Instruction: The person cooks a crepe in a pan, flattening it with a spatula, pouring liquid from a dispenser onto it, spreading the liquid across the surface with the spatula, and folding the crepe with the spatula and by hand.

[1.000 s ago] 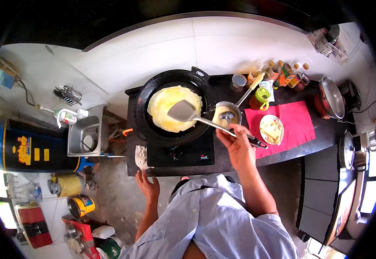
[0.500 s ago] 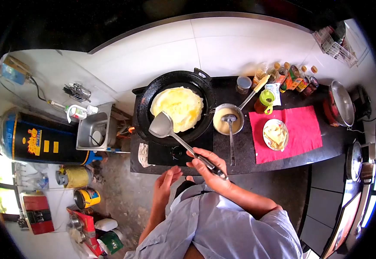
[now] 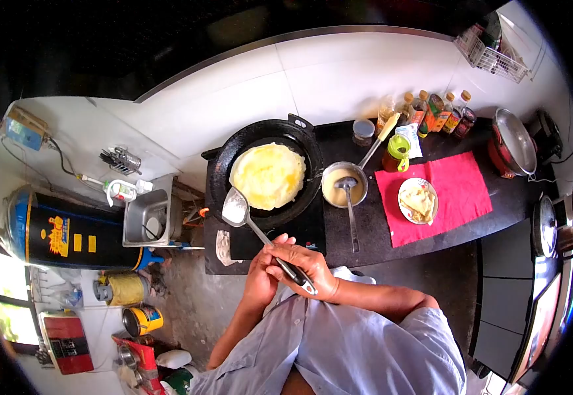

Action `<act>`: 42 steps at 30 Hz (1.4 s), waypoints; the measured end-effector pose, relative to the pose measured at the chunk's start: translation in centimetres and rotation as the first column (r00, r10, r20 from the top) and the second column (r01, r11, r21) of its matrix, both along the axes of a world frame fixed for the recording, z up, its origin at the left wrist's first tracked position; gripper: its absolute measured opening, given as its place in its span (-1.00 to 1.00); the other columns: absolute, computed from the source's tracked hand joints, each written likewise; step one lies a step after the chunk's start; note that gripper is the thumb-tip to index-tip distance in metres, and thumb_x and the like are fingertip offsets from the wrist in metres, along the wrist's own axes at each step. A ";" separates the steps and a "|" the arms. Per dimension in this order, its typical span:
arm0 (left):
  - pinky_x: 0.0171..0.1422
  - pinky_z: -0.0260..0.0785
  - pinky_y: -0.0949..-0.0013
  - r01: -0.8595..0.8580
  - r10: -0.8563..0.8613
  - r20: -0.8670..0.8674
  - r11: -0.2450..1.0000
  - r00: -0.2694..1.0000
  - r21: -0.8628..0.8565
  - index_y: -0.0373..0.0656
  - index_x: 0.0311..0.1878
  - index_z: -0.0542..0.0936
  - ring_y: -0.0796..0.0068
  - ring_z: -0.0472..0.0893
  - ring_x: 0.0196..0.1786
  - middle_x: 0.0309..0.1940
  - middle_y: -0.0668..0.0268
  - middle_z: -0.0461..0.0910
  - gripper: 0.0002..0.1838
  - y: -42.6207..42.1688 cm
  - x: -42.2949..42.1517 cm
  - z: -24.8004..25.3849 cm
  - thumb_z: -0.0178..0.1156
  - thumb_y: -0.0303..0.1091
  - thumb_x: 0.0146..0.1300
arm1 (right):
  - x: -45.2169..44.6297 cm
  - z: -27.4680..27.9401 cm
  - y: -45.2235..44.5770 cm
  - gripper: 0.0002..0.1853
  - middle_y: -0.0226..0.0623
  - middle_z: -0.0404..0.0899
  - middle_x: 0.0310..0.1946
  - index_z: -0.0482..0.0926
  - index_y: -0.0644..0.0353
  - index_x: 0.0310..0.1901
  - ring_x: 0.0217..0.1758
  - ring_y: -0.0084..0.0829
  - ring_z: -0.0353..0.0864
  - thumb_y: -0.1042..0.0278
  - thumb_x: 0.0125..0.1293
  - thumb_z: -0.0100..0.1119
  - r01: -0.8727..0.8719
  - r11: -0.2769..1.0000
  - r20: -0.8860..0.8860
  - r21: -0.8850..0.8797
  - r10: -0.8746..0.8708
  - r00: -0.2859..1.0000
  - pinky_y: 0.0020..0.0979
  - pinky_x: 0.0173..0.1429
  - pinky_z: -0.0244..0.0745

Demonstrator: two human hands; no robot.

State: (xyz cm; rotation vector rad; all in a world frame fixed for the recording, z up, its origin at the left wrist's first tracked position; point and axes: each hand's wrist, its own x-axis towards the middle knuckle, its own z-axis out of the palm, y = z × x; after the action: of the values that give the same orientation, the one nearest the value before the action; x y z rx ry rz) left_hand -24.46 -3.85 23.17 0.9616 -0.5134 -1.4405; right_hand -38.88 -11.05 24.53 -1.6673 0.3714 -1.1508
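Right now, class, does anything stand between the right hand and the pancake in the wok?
Yes: the near rim of the wok lies between the right hand and the pancake. The spatula in that hand reaches across it. No other obstacle is visible.

Pancake [image 3: 268, 176] in the wok [image 3: 267, 131] — saucepan [image 3: 340, 166] to its right, then bowl [image 3: 406, 214] on cloth [image 3: 461, 191]

Dark countertop [image 3: 371, 227]. Left end, toward front edge: black cooktop [image 3: 309, 227]. Front left corner: crumpled pale item [image 3: 223, 247]. Middle: saucepan [image 3: 363, 174]. Right of middle: red cloth [image 3: 461, 197], lies near front edge. Toward back edge: lidded jar [image 3: 363, 130], green-topped jug [image 3: 398, 153], row of bottles [image 3: 444, 114]. Right end: red-sided pot [image 3: 501, 155].
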 end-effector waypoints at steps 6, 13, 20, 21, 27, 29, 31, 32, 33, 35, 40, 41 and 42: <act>0.52 0.38 0.26 -0.013 0.014 0.072 1.000 0.997 -0.007 -0.35 0.51 0.36 0.27 0.56 0.40 0.38 0.08 0.53 -0.40 0.4 0.5 0.5 -0.14 -0.02 0.72 | 0.5 0.7 -0.3 -0.40 -0.22 0.65 -0.10 0.63 0.18 0.33 -0.05 -0.26 0.65 0.38 0.26 0.58 0.028 0.995 -0.009 -0.091 -0.029 1.000 -0.26 0.10 0.60; 0.38 0.46 0.33 -0.061 0.074 -0.150 0.994 0.986 0.089 -0.38 0.40 0.45 0.37 0.62 0.24 0.21 0.18 0.59 -0.46 0.9 0.4 1.0 -0.10 -0.06 0.72 | 0.5 0.4 -0.1 -0.30 -0.26 0.50 -0.04 0.64 0.10 0.36 0.07 -0.26 0.54 0.24 0.15 0.66 0.037 0.990 -0.101 -0.136 -0.051 0.994 -0.30 0.20 0.55; 0.39 0.47 0.26 -0.084 0.091 -0.035 0.980 0.995 0.179 -0.38 0.33 0.54 0.29 0.67 0.17 0.09 0.19 0.69 -0.45 1.3 0.7 2.0 -0.09 -0.03 0.70 | -1.0 0.2 0.1 -0.24 -0.23 0.51 -0.07 0.53 0.09 0.47 0.03 -0.23 0.56 0.56 0.18 0.52 -0.055 0.978 -0.180 -0.201 0.019 0.983 -0.30 0.14 0.57; 0.37 0.49 0.22 -0.111 0.124 -0.062 0.979 0.990 0.171 -0.36 0.29 0.57 0.30 0.68 0.16 0.10 0.18 0.70 -0.50 1.1 0.5 2.3 -0.04 -0.07 0.69 | -1.2 -0.2 0.2 -0.22 -0.23 0.52 -0.07 0.51 0.10 0.48 0.03 -0.25 0.58 0.61 0.18 0.48 -0.070 0.989 -0.163 -0.128 0.049 0.985 -0.31 0.12 0.58; 0.42 0.49 0.15 -0.100 0.108 -0.078 0.990 0.991 0.101 -0.25 0.08 0.73 0.27 0.68 0.24 0.18 0.11 0.72 -0.67 1.3 0.6 2.4 0.13 -0.19 0.63 | -3.2 -0.4 0.8 -0.70 -0.21 0.63 -0.10 0.56 0.25 0.19 -0.14 -0.38 0.72 0.26 0.58 0.21 -0.314 0.474 0.177 0.823 0.310 0.934 -0.42 -0.12 0.73; 0.37 0.52 0.18 -0.125 0.124 0.014 0.985 0.992 0.115 -0.24 0.05 0.75 0.29 0.69 0.22 0.18 0.11 0.72 -0.71 1.2 0.2 1.5 0.18 -0.22 0.61 | -3.5 -0.7 0.9 -0.50 -0.27 0.64 -0.12 0.51 0.26 0.11 -0.21 -0.46 0.72 -0.13 0.64 0.07 -0.341 0.472 0.130 0.813 0.424 0.897 -0.42 -0.25 0.75; 0.33 0.54 0.21 -0.124 0.116 0.074 0.985 0.991 0.118 -0.24 0.06 0.74 0.31 0.69 0.21 0.18 0.12 0.72 -0.71 1.1 -0.4 1.3 0.19 -0.22 0.60 | -3.9 0.9 0.9 -0.44 -0.28 0.63 -0.18 0.50 0.27 0.13 -0.26 -0.46 0.72 -0.19 0.62 0.07 -0.368 0.287 0.175 0.884 0.527 0.831 -0.41 -0.27 0.75; 0.32 0.53 0.23 -0.092 0.076 0.110 0.985 0.991 0.146 -0.25 0.10 0.73 0.33 0.69 0.20 0.17 0.13 0.72 -0.69 1.0 -0.6 1.2 0.20 -0.20 0.60 | -3.7 1.3 1.2 -0.41 -0.33 0.60 -0.30 0.50 0.23 0.10 -0.36 -0.49 0.69 -0.28 0.60 0.05 -0.371 0.293 0.174 0.881 0.528 0.831 -0.43 -0.35 0.70; 0.31 0.53 0.25 -0.061 0.036 0.145 0.983 0.989 0.175 -0.26 0.13 0.72 0.36 0.68 0.20 0.17 0.15 0.73 -0.67 0.8 -0.8 1.1 0.22 -0.19 0.59 | -3.5 1.2 1.3 -0.43 -0.35 0.58 -0.33 0.50 0.21 0.07 -0.41 -0.50 0.67 -0.27 0.60 0.06 -0.348 0.273 0.164 0.897 0.525 0.835 -0.44 -0.41 0.66; 0.29 0.52 0.30 -0.007 -0.043 0.210 0.972 0.977 0.234 -0.28 0.19 0.71 0.41 0.67 0.18 0.16 0.18 0.73 -0.62 0.7 -1.2 0.8 0.24 -0.15 0.58 | -3.4 0.8 1.3 -0.48 -0.40 0.54 -0.38 0.51 0.16 0.02 -0.50 -0.53 0.61 -0.25 0.59 0.09 -0.303 0.233 0.143 0.924 0.524 0.840 -0.46 -0.51 0.57; 0.36 0.51 0.22 0.037 -0.071 0.281 0.991 0.957 0.125 -0.22 0.42 0.55 0.34 0.65 0.26 0.29 0.15 0.65 -0.51 0.6 -2.1 -0.4 0.12 -0.08 0.64 | -3.3 0.3 1.8 -0.61 -0.45 0.41 -0.54 0.39 0.12 0.12 -0.73 -0.59 0.36 -0.06 0.65 0.08 -0.306 0.273 0.168 0.912 0.432 0.886 -0.48 -0.68 0.29; 0.38 0.50 0.20 0.000 -0.032 0.271 0.993 0.962 0.119 -0.21 0.42 0.55 0.33 0.65 0.26 0.28 0.15 0.66 -0.51 0.8 -2.0 -0.5 0.11 -0.08 0.64 | -3.3 0.3 1.8 -0.61 -0.46 0.40 -0.55 0.39 0.14 0.11 -0.73 -0.59 0.36 -0.06 0.66 0.08 -0.293 0.302 0.143 0.907 0.433 0.890 -0.48 -0.68 0.30; 0.40 0.49 0.18 -0.037 0.006 0.262 0.993 0.965 0.113 -0.21 0.42 0.54 0.32 0.65 0.26 0.28 0.14 0.66 -0.51 0.9 -1.9 -0.4 0.10 -0.08 0.65 | -3.5 0.3 1.7 -0.60 -0.46 0.40 -0.57 0.39 0.17 0.10 -0.73 -0.59 0.36 -0.06 0.66 0.08 -0.280 0.331 0.118 0.901 0.434 0.893 -0.47 -0.68 0.30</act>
State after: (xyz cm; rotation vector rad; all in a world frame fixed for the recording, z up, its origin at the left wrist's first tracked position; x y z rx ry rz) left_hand -26.33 -2.90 22.79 1.2576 -0.6140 -1.3424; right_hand -42.39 -9.34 24.79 -0.7427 0.5550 -0.2985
